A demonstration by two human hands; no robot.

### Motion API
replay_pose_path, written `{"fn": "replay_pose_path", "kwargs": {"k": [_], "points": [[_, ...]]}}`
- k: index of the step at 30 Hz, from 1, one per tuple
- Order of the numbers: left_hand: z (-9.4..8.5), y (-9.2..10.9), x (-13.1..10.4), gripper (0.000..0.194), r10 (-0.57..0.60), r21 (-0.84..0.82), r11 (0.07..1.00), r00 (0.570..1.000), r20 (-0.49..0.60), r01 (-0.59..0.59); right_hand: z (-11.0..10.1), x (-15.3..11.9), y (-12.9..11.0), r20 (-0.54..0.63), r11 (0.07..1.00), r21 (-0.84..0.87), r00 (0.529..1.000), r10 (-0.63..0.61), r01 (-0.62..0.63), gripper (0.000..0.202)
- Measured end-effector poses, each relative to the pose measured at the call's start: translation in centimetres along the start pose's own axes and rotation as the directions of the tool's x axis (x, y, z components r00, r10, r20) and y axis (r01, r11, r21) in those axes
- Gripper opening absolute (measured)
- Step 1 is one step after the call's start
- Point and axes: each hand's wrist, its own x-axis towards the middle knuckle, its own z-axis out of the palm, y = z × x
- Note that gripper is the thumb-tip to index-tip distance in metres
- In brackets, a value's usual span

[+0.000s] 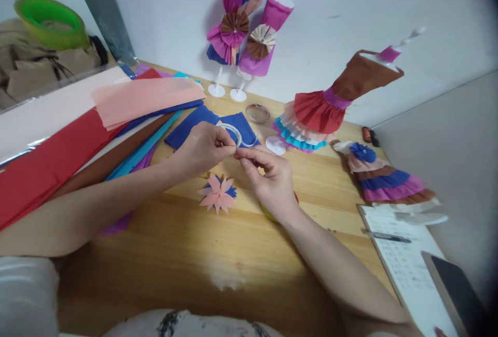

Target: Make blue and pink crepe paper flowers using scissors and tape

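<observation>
My left hand (208,145) and my right hand (270,176) meet at their fingertips above the middle of the wooden table. The left fingers are pinched beside a white tape ring (232,134), over blue paper pieces (239,122). The right thumb and forefinger are pinched together too. Whatever lies between the fingertips is too small to make out. Below the hands, a pink paper flower (218,194) with pointed petals rests on blue petals on the table. Something round and yellow-green (268,213) is partly hidden under my right hand.
Coloured crepe paper (50,153) is stacked at the left. Several small mannequins in paper dresses stand along the wall, one in a brown top (360,75). Another paper dress (392,181), a notebook (404,254) with a pen and a phone (459,290) are at the right.
</observation>
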Motion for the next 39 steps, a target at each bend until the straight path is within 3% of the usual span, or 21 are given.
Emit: {"fn": "replay_pose_path", "kwargs": {"k": [5, 8, 13, 19, 23, 27, 32, 35, 37, 39], "points": [[-0.3, 0.4, 0.2, 0.014, -0.033, -0.033, 0.999, 0.997, 0.07, 0.035, -0.3, 0.2, 0.6, 0.019, 0.993, 0.096, 0.998, 0.061, -0.063, 0.017], [-0.4, 0.4, 0.3, 0.014, -0.072, -0.102, 0.991, 0.99, 0.118, 0.084, -0.6, 0.4, 0.9, -0.044, 0.988, 0.12, 0.993, 0.105, -0.099, 0.011], [-0.2, 0.0, 0.5, 0.008, -0.111, -0.19, 0.969, 0.963, 0.246, 0.16, -1.0, 0.6, 0.4, -0.054, 0.993, -0.015, 0.992, -0.116, 0.115, 0.011], [0.0, -0.4, 0.5, 0.009, -0.093, -0.181, 0.973, 0.958, 0.27, 0.146, -1.5, 0.8, -0.2, 0.069, 0.909, -0.279, 0.951, -0.302, 0.309, 0.017], [0.1, -0.7, 0.3, 0.011, -0.097, -0.186, 0.97, 0.954, 0.285, 0.154, -1.5, 0.9, 0.1, 0.142, 0.84, -0.344, 0.908, -0.394, 0.419, 0.018], [0.5, -0.9, 0.1, 0.014, -0.172, -0.256, 0.932, 0.934, 0.314, 0.258, -1.1, 0.9, 0.8, 0.146, 0.808, -0.365, 0.886, -0.44, 0.462, 0.017], [0.1, -0.4, 0.2, 0.017, -0.212, -0.293, 0.887, 0.879, 0.427, 0.356, -1.3, 0.8, 0.7, 0.149, 0.839, -0.329, 0.902, -0.406, 0.432, 0.017], [-0.8, 0.4, 0.4, 0.018, -0.211, -0.274, 0.915, 0.93, 0.302, 0.296, -1.7, 0.7, 0.1, 0.271, 0.877, -0.212, 0.888, -0.371, 0.431, 0.016], [-1.7, 0.9, 0.5, 0.014, -0.189, -0.208, 0.951, 0.962, 0.195, 0.229, -1.7, 0.6, -0.2, 0.443, 0.903, -0.109, 0.833, -0.331, 0.417, 0.016], [-2.5, 1.4, 0.4, 0.011, -0.172, -0.12, 0.972, 0.958, 0.229, 0.204, -1.5, 0.4, -0.3, 0.582, 0.917, -0.063, 0.761, -0.286, 0.394, 0.017]]}}
